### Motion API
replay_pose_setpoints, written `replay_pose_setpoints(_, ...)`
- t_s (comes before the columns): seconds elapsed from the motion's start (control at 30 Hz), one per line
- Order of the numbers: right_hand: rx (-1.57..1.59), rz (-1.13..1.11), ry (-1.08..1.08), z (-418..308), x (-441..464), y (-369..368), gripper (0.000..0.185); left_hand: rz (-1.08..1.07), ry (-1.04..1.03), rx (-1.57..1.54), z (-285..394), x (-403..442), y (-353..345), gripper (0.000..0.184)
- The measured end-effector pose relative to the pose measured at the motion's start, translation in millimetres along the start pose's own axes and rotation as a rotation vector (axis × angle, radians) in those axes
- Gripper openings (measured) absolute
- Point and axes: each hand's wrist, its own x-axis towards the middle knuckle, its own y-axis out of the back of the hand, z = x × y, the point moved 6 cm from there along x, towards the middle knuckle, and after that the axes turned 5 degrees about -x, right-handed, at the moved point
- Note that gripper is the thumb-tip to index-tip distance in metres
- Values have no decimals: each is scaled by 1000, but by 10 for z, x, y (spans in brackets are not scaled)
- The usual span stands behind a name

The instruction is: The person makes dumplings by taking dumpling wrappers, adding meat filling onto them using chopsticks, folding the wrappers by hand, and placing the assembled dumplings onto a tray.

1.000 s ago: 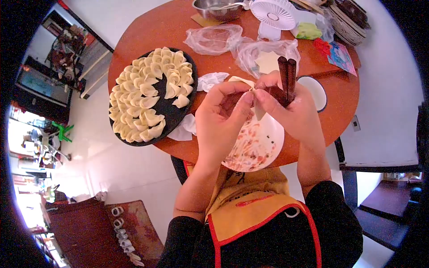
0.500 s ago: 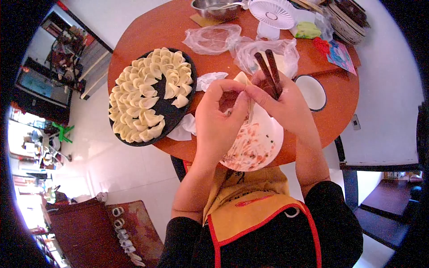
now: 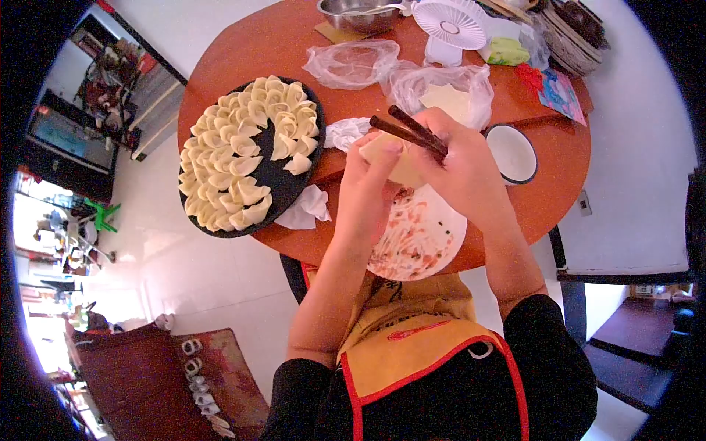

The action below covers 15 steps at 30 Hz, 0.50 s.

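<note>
My left hand (image 3: 362, 184) is closed on a pale wonton wrapper (image 3: 404, 172), thumb on top; any filling inside is hidden. Gripped in my right hand (image 3: 471, 167) is a pair of dark chopsticks (image 3: 397, 128), tips pointing up and left. The right fingers meet the wrapper's right side. Below both hands lies a white plate (image 3: 430, 257) smeared with reddish filling. To the left, a round black tray (image 3: 288, 192) carries rows of folded wontons (image 3: 229, 158), with a bare patch of tray at its right side.
A clear plastic bag (image 3: 478, 95) with wrappers (image 3: 447, 103) lies beyond my hands. A white bowl (image 3: 512, 154) sits at the right, crumpled tissues (image 3: 305, 209) beside the tray. At the back stand a metal bowl (image 3: 357, 18) and a white ribbed stand (image 3: 448, 26).
The chopsticks have swung from pointing up to pointing left. My hands have turned, and more of the wrapper shows between them. The wrappers in the bag are less covered.
</note>
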Motion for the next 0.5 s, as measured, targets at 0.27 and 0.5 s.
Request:
replay_pose_setpoints(0.27,-115,108,-210,413,217,338,22,197,-248,25,217,13,306,17)
replay_pose_setpoints(0.5,-247,145,-60,429,642,528,29,214,-222,42,374,-118,520,13)
